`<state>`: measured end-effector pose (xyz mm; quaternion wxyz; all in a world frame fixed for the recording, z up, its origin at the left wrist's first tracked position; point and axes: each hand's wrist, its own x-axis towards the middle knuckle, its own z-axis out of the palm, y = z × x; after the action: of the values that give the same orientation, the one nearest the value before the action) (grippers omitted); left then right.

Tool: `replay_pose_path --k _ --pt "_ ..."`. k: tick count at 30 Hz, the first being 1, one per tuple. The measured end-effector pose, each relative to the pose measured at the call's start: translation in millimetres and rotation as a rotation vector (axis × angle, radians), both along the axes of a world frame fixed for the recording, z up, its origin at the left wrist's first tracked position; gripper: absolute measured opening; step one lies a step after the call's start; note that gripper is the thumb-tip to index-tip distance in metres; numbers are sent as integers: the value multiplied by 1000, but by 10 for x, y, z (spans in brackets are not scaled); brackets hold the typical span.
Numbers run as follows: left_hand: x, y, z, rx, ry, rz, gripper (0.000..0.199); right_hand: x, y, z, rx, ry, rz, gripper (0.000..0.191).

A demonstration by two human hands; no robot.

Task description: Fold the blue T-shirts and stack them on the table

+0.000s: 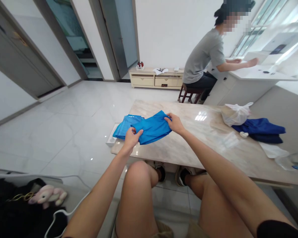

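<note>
A bright blue cloth garment [151,129] lies in folds on the marble table [208,148], with a flatter blue part [126,126] at its left. My left hand [132,138] grips the garment's near edge. My right hand [175,124] pinches its right corner and lifts it slightly. Farther right on the table, a dark blue folded garment [259,130] lies beside a white plastic bag [234,114].
A white box [111,138] sits under the table's left edge. My knees and shoes are below the table. A seated person [203,56] works at a white desk [258,74] behind it. A black bag with a pink plush toy [47,195] lies at lower left.
</note>
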<state>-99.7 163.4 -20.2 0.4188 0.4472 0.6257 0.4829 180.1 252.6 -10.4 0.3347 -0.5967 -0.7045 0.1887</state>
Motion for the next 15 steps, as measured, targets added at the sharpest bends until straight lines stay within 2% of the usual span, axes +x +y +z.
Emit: replay_pose_path --k 3,5,7,9,10,12,15 --pt "-200 -8 -2 35 -88 164 45 -550 408 330 6 -63 79 31" --pt "-327 -2 -72 53 -117 274 44 -963 646 485 -17 -131 121 36" --pt "-423 -103 -208 37 -93 358 44 -1300 812 547 -49 -237 149 42" --pt "-449 -389 -366 16 -16 392 45 -1456 898 521 -81 -357 179 47" --pt "-430 -601 -426 25 38 387 45 -1448 910 482 -91 -406 203 48" --pt "-341 -1102 -455 43 99 280 39 -1256 857 374 -87 -453 279 47" --pt "-146 -1786 -256 20 168 70 34 -638 527 220 -89 -382 385 41"
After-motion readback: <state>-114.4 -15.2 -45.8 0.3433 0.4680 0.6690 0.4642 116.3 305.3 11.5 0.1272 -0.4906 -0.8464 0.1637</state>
